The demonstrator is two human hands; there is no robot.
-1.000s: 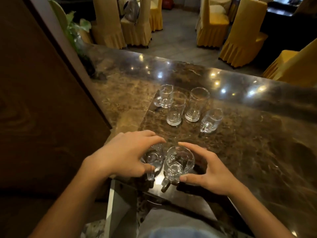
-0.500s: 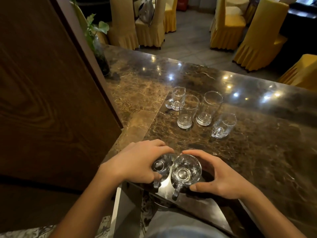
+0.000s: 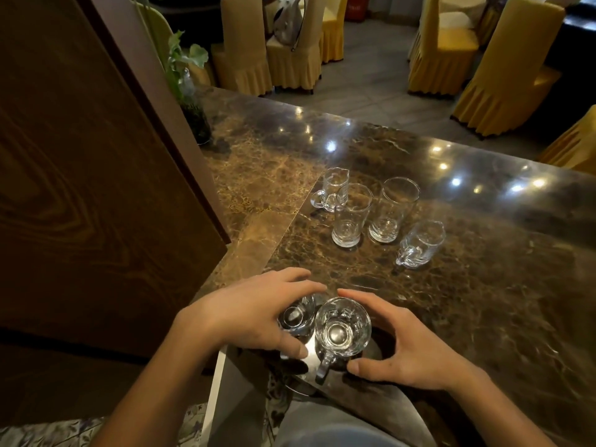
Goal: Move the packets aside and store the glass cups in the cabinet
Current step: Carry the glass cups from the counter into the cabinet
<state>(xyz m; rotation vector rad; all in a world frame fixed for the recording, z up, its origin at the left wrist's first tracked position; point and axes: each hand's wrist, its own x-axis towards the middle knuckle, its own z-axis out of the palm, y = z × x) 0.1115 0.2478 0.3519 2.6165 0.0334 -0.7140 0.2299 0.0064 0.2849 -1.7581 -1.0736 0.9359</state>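
Note:
Two glass cups stand at the near edge of the marble counter [image 3: 483, 285]. My left hand [image 3: 254, 314] reaches over the left glass cup [image 3: 295, 316] from above and grips it, hiding most of it. My right hand [image 3: 409, 346] curls round the handled glass mug [image 3: 342, 327], with fingers behind it and thumb by its handle. Farther back stand a small handled glass jug [image 3: 333, 188], two tall tumblers [image 3: 351, 217] [image 3: 392, 209] and another small glass jug [image 3: 421, 244]. No packets are in view.
A dark wooden cabinet panel [image 3: 96, 188] rises along the left, close to my left arm. A potted plant [image 3: 188, 88] sits at the counter's far left corner. Yellow-covered chairs [image 3: 503, 69] stand on the floor beyond the counter.
Both hands stay on the same two cups at the counter's near edge. The view has shifted, so the counter and glasses appear farther right and lower.

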